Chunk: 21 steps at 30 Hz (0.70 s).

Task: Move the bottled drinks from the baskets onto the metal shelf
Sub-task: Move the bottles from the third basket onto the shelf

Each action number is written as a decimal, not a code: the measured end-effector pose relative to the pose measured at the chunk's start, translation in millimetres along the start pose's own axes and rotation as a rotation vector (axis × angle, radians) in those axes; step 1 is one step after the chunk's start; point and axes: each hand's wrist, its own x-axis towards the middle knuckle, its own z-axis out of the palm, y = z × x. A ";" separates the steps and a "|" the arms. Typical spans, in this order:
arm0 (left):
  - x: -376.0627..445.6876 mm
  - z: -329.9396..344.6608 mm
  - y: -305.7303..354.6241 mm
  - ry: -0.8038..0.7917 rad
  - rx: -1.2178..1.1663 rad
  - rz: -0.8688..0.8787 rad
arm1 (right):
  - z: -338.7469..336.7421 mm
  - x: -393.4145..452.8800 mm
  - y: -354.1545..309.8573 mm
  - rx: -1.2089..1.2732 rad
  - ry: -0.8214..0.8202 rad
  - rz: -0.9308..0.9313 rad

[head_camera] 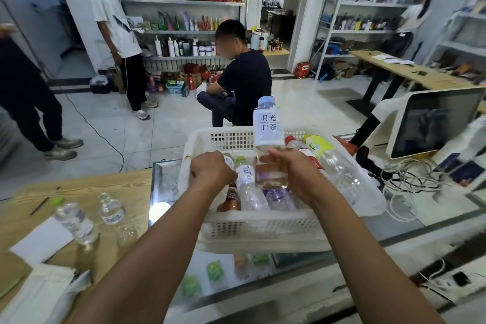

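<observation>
The white basket [263, 223] is packed with lying bottles, and a tall tea bottle [268, 139] stands upright in its middle between the left hand [211, 168] and right hand [294, 168]. Left of the basket, two water bottles [76, 221] and paper crowd the wooden counter. Right of it, a monitor [434, 121] and tangled cables [410, 179] block the way, while the space above the basket is open.

Pale tiled floor [163, 137], stocked wall shelves [184, 2] (wooden desk [410, 73] right)
</observation>
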 end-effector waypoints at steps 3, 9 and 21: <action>-2.5 -3.8 2.1 0.097 -0.176 -0.019 | 2.2 -7.4 0.1 -0.014 0.054 -0.001; -13.3 -15.4 -2.5 0.224 -0.536 0.006 | -3.1 -14.1 -0.3 0.012 0.063 -0.036; -52.7 -48.2 28.8 -0.493 -1.755 0.123 | 3.5 -40.8 -11.9 -0.056 0.533 -0.237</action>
